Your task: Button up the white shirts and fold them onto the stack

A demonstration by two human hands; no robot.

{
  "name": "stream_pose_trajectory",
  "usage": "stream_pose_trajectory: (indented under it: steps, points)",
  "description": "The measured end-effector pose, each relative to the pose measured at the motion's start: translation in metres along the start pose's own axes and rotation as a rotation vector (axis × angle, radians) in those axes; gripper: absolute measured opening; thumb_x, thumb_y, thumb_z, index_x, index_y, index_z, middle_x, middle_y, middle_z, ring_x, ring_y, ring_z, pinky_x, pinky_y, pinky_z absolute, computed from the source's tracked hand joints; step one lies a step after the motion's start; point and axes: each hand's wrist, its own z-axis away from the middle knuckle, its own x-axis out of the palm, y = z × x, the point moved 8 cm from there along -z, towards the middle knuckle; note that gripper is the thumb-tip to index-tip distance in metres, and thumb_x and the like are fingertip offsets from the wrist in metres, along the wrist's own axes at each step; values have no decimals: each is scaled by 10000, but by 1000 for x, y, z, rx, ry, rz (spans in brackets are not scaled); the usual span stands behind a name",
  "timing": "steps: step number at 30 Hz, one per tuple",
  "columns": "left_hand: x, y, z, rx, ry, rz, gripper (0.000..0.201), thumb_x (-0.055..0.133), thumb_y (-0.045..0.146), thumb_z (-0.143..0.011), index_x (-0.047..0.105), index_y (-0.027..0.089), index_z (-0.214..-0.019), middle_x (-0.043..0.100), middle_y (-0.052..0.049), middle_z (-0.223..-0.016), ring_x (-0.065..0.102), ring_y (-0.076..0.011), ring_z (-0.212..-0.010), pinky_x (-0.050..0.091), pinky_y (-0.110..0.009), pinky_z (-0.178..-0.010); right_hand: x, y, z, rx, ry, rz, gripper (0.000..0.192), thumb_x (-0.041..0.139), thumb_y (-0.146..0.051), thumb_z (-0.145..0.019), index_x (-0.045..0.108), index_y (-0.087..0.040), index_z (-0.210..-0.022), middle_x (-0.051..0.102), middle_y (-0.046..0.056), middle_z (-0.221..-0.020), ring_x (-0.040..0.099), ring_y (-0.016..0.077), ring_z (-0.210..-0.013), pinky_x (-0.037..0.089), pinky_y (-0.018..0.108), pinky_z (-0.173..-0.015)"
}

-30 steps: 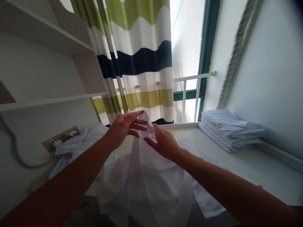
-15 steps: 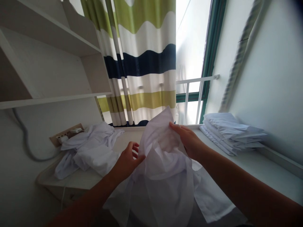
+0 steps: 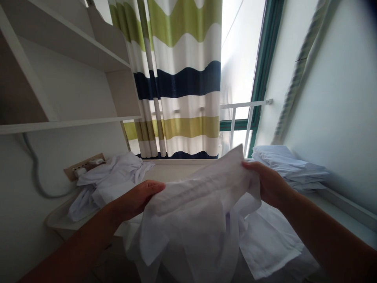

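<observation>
Left hand (image 3: 139,197) and right hand (image 3: 271,184), lower centre, each grip clamped on white cloth (image 3: 200,212) between them, folded pile (image 3: 290,162) centre right, crumpled heap (image 3: 113,179) centre left

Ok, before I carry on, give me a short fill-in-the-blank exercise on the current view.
1. The bare left hand and bare right hand both grip one thin cloth garment, coloured ____.
2. The neat stack of folded white cloth lies nearer the ____ hand.
3. The crumpled white fabric heap lies on the picture's ____ side.
4. The darkest stripes on the wavy-patterned fabric curtain are ____.

Missing words: white; right; left; navy blue.
</observation>
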Motion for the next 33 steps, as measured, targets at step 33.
stream_pose_trajectory:
  steps: [33]
  points:
    - [42, -27, 61, 203, 130, -1376, 494, 422, 165, -852, 587, 183, -1317, 653, -132, -1300, 622, -269, -1190, 474, -362, -1029, 2, -10, 60, -135, -113, 176, 304, 793, -499, -738, 756, -216, -845, 661, 41, -761, 561, 169, -647, 469, 258, -549]
